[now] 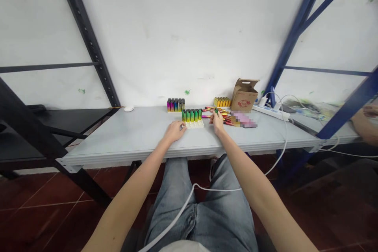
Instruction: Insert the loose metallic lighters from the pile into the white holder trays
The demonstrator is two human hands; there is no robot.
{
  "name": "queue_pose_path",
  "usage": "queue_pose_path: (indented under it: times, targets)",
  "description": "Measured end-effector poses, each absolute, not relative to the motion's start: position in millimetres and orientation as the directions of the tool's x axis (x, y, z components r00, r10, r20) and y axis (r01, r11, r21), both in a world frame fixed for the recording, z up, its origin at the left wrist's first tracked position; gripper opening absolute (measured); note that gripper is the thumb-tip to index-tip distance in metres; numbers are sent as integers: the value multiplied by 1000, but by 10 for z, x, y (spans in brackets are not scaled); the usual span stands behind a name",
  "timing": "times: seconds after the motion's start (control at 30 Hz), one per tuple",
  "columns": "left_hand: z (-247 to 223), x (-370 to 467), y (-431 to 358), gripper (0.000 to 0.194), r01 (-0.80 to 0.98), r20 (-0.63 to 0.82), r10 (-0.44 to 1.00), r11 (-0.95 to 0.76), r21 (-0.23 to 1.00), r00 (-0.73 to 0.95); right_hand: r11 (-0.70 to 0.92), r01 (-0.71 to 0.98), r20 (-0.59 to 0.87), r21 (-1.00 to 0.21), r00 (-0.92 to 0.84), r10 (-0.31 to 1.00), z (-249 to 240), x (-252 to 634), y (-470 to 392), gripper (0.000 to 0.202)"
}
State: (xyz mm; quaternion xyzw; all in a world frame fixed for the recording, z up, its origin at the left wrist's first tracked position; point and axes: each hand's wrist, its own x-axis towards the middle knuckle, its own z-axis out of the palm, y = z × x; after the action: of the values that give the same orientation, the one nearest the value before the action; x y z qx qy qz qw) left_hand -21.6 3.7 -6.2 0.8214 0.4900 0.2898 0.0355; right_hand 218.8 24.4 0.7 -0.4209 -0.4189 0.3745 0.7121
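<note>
A white holder (195,125) stands near the table's middle, with several green-and-yellow cylinders (192,115) upright in its back part and bare slots in front. My left hand (175,130) touches the holder's left front corner, fingers bent together; whether anything is between them is too small to tell. Right of the holder, my right hand (217,121) is closed on a cylinder with a dark green top (216,110). Beside and behind this hand lies a loose pile of red and gold cylinders (226,118).
Behind are a block of purple, blue and green cylinders (175,105) and a yellow block (222,102). Right are a cardboard box (243,98), a pink packet (245,119) and a power strip (271,112). A white cable crosses my lap. Another person's hand shows far right.
</note>
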Motion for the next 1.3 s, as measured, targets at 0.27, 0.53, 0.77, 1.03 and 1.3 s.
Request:
queue_pose_path:
  times: [0.27, 0.53, 0.77, 1.03, 1.3]
  targets:
    - [-53, -209, 23, 22, 781, 442, 829, -512, 357, 341, 304, -374, 137, -876, 411, 901, 74, 2159, 235, 28]
    - [-56, -218, 34, 23, 780, 432, 831, -515, 356, 351, 337, -301, 196, -892, 415, 888, 68, 1969, 184, 38]
    - [-28, -224, 12, 24, 779, 416, 833, -518, 353, 366, 263, -383, 167, -886, 265, 950, 87, 2030, 162, 50]
    - [-1, -214, -25, 26, 791, 407, 837, -509, 340, 364, 278, -425, 185, -861, 246, 951, 90, 2028, 141, 49]
    - [-31, -226, -3, 27, 786, 428, 824, -524, 327, 371, 143, -443, 78, -885, 162, 984, 91, 2042, 94, 41]
